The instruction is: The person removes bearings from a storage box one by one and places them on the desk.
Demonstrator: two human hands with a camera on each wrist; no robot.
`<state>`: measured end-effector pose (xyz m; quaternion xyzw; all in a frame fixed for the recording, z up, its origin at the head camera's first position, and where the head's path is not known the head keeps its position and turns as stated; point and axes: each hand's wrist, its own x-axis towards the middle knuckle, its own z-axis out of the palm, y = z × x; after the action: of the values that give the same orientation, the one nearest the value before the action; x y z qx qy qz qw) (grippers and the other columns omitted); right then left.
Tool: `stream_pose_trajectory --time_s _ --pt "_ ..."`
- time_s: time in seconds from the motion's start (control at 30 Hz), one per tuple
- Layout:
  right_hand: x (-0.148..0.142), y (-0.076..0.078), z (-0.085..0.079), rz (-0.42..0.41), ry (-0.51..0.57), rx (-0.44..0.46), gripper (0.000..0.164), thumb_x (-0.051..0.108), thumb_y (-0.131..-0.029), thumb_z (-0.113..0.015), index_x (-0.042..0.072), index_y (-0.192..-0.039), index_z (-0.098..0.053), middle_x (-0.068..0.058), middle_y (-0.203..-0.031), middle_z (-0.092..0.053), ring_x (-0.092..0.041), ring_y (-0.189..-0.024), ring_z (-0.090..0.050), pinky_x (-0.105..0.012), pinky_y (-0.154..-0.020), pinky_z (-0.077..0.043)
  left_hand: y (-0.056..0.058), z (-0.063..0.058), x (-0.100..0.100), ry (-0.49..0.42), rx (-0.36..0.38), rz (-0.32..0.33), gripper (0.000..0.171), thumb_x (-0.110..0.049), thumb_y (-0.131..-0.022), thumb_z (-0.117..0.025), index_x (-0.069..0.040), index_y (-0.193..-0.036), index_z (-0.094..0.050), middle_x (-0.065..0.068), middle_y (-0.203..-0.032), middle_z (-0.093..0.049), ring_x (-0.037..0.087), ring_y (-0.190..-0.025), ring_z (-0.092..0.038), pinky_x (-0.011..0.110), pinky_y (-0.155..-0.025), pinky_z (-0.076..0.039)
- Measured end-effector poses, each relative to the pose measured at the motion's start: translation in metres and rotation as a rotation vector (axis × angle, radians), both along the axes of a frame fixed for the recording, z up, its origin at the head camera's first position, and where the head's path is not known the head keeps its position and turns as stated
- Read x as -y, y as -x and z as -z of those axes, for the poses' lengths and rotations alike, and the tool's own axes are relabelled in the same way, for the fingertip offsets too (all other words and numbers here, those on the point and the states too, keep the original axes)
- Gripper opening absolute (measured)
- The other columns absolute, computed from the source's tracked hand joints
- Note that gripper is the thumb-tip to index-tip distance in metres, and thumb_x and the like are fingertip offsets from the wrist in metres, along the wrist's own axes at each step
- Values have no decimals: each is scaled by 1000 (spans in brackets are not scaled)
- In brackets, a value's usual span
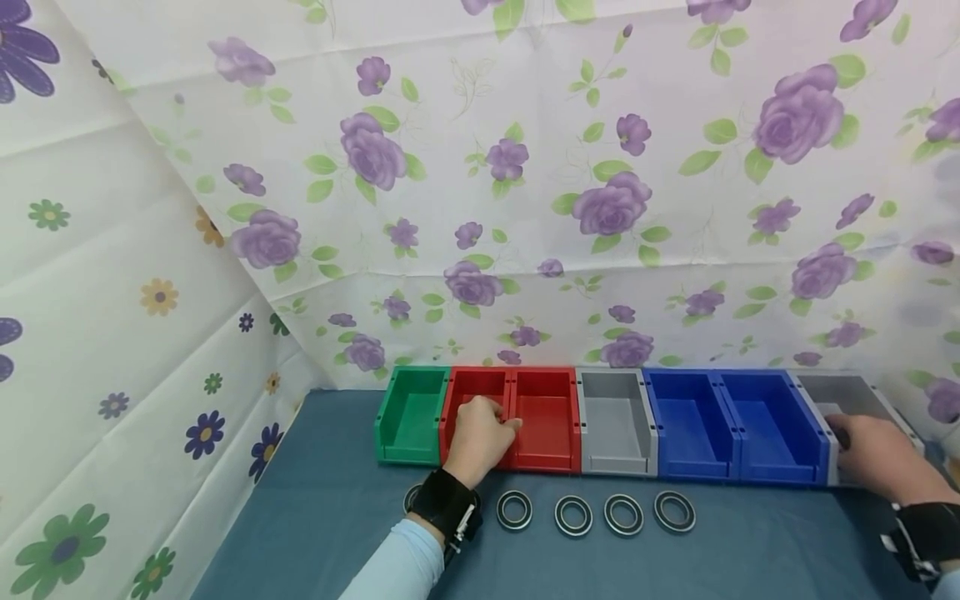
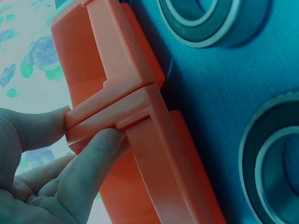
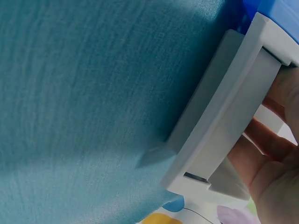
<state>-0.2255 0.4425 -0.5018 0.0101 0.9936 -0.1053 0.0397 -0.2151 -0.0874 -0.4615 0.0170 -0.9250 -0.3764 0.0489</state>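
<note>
A row of open-front plastic bins stands against the floral cloth. My left hand [image 1: 480, 437] pinches the adjoining side walls of the left red bin [image 1: 476, 381] and the right red bin [image 1: 543, 421]. In the left wrist view its thumb [image 2: 44, 128] lies on one side of the paired rims and a finger [image 2: 96, 163] on the other. At the row's right end, my right hand [image 1: 885, 458] reaches into a grey bin [image 3: 229, 116]. Its fingers [image 3: 266, 140] pass behind the front lip, the fingertips hidden; I cannot tell whether they hold anything.
Several ball bearings lie in front of the bins, among them one bearing [image 1: 514, 510] near the left wrist and another [image 1: 675, 512] farther right. One is partly covered by the left wrist strap. A green bin [image 1: 412, 421], another grey bin [image 1: 615, 417] and blue bins [image 1: 693, 421] complete the row.
</note>
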Motion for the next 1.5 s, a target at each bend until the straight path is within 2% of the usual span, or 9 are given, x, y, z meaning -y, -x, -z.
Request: stream_pose_trajectory --time_s 0.17,0.37,0.57,0.83,0.93,1.07,1.17,1.33,1.5 --pt "2 -5 -1 3 -11 -179 46 0 -65 -66 -13 -108 -56 -24 -84 -58 -27 -65 -50 -43 -53 -41 0 -1 0 3 -5 -2 27 -30 -77 -75 -7 -89 -69 -3 -73 -61 9 -62 -54 23 -52 -46" --pt "9 -14 -8 77 -50 -371 51 4 -61 -76 -11 -105 -56 -32 -98 -51 -46 -86 -48 -55 -66 -42 1 -2 -1 4 -8 6 23 -30 -78 -74 -9 -82 -68 -5 -65 -58 9 -58 -53 24 -49 -44" --pt "16 -21 -17 184 -40 -419 64 7 -63 -77 -13 -117 -49 -36 -110 -42 -51 -96 -43 -58 -74 -41 1 -1 0 7 -4 5 26 -30 -78 -74 -7 -89 -70 -3 -70 -61 10 -60 -54 24 -51 -46" --pt "26 -33 -30 251 25 -635 63 0 -74 -67 -6 -132 -42 -32 -124 -40 -48 -113 -37 -55 -94 -31 0 -2 -1 13 1 4 32 -32 -78 -74 -6 -95 -70 0 -80 -64 10 -66 -56 24 -55 -48" --pt "33 -36 -38 210 33 -688 62 1 -76 -66 -5 -133 -42 -31 -121 -43 -47 -109 -40 -55 -93 -33 0 -2 -1 12 0 -1 32 -31 -77 -75 -6 -95 -69 1 -81 -64 11 -66 -56 25 -56 -48" --pt "45 -43 -48 145 68 -676 62 2 -79 -65 -4 -135 -39 -31 -118 -43 -47 -102 -42 -57 -87 -35 0 -1 -1 8 4 -2 29 -31 -77 -75 -6 -92 -69 -1 -77 -63 10 -64 -55 24 -55 -48" --pt "57 -51 -54 100 106 -694 67 2 -79 -66 0 -139 -36 -30 -127 -41 -46 -111 -40 -56 -92 -33 0 -1 -1 5 7 2 26 -30 -77 -75 -8 -88 -69 -3 -72 -61 10 -62 -54 24 -53 -47" --pt "78 -62 -65 -23 125 -803 75 4 -73 -74 8 -140 -41 -21 -136 -41 -38 -123 -37 -50 -97 -32 0 -1 -1 0 2 -2 26 -29 -77 -75 -6 -89 -69 -3 -71 -60 10 -61 -54 24 -53 -47" --pt "100 -70 -83 -89 101 -870 81 10 -63 -81 13 -137 -47 -18 -128 -51 -38 -110 -49 -53 -86 -41 0 -2 0 -2 4 0 28 -29 -78 -74 -5 -91 -69 -3 -71 -60 10 -60 -54 23 -52 -47"
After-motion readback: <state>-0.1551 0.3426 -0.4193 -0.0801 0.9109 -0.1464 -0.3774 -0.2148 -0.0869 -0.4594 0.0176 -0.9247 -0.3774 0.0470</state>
